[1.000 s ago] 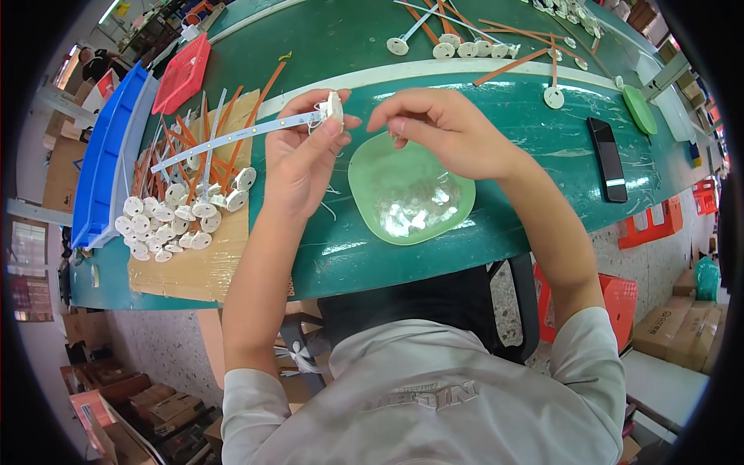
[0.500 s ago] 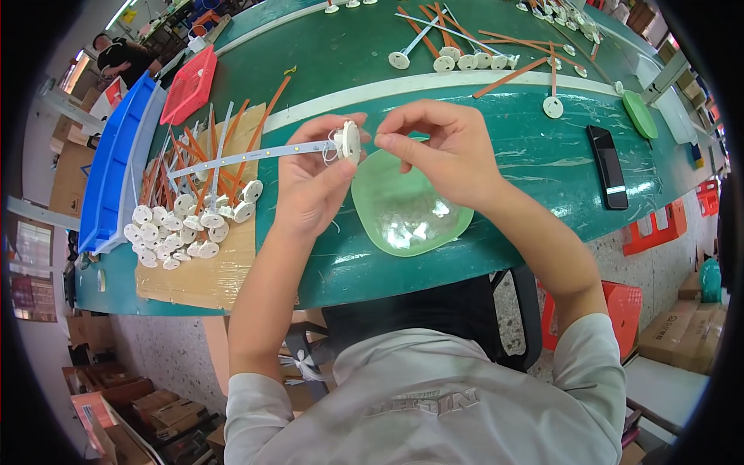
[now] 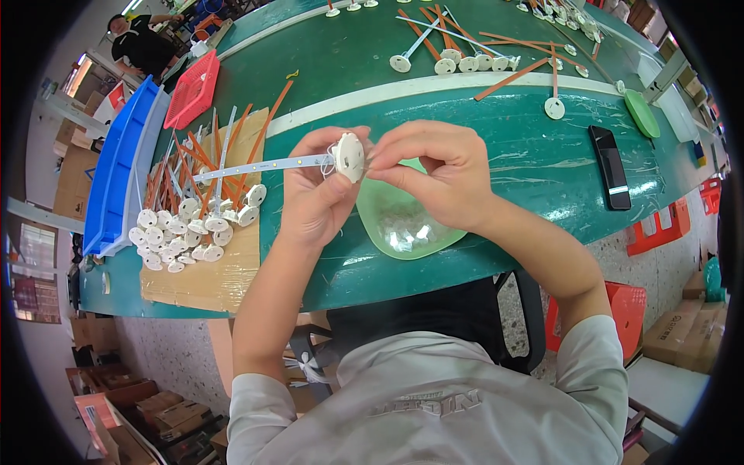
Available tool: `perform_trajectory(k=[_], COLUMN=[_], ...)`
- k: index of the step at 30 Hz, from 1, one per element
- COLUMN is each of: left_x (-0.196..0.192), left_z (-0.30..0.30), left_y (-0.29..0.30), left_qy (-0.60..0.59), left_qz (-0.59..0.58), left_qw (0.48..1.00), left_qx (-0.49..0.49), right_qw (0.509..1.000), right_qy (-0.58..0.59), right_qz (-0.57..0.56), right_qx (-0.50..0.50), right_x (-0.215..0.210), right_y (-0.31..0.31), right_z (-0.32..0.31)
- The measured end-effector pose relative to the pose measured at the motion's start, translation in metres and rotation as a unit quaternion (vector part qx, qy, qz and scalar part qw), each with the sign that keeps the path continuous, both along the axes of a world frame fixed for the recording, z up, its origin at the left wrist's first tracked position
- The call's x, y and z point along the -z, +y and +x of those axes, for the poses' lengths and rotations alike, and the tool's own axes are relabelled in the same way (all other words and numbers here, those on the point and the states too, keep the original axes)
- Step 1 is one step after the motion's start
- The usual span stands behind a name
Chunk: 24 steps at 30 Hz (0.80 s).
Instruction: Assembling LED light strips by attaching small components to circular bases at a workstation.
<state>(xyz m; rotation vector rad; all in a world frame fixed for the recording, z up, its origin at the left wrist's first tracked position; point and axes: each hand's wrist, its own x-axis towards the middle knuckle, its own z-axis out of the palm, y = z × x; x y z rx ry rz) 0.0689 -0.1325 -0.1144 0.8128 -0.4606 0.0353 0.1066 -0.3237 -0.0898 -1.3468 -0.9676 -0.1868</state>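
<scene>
My left hand grips a round white disc with an LED strip and thin white wires attached behind it. The strip runs out to the left, and the disc's face is turned toward my right hand. Thumb and index finger of that hand are pinched at the disc's face, on something small and pale that I cannot make out. Beneath both hands stands a light green bowl holding small shiny, translucent pieces. To the left, several similar white discs with strips are heaped on a cardboard sheet.
A blue tray and a red basket line the left side. Beyond the white divider lie more discs with strips. A black phone and a green dish are at right. Another person is far left.
My right hand has moved down and left, bringing its pinched fingers to the disc's face. The held disc sits slightly lower, its face turned more into view. The far person has shifted.
</scene>
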Motion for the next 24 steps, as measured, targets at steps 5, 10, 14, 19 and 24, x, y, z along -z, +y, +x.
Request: perform_trajectory(k=[5,10,14,19,24], left_x=[0.0,-0.001,-0.003,-0.003,-0.003], left_z=[-0.003,-0.003,0.0,0.0,0.0], left_y=[-0.003,-0.005,0.002,0.008,0.003], left_qy=[0.027,0.046,0.056,0.017,0.002], left_qz=[0.007,0.001,-0.001,0.027,0.023], left_qw=[1.0,0.999,0.998,0.998,0.999], left_qx=[-0.015,-0.023,-0.004,0.049,0.045], right_qw=[1.0,0.989,0.975,0.973,0.957], right_qy=[0.008,-0.119,-0.199,-0.221,-0.275], right_qz=[-0.013,-0.037,-0.044,-0.056,-0.033], right_qx=[0.0,0.08,0.085,0.04,0.084], right_x=[0.001,0.002,-0.001,-0.009,-0.01], right_y=[0.002,0.004,0.002,-0.002,0.0], right_z=[-0.001,-0.001,0.006,0.008,0.005])
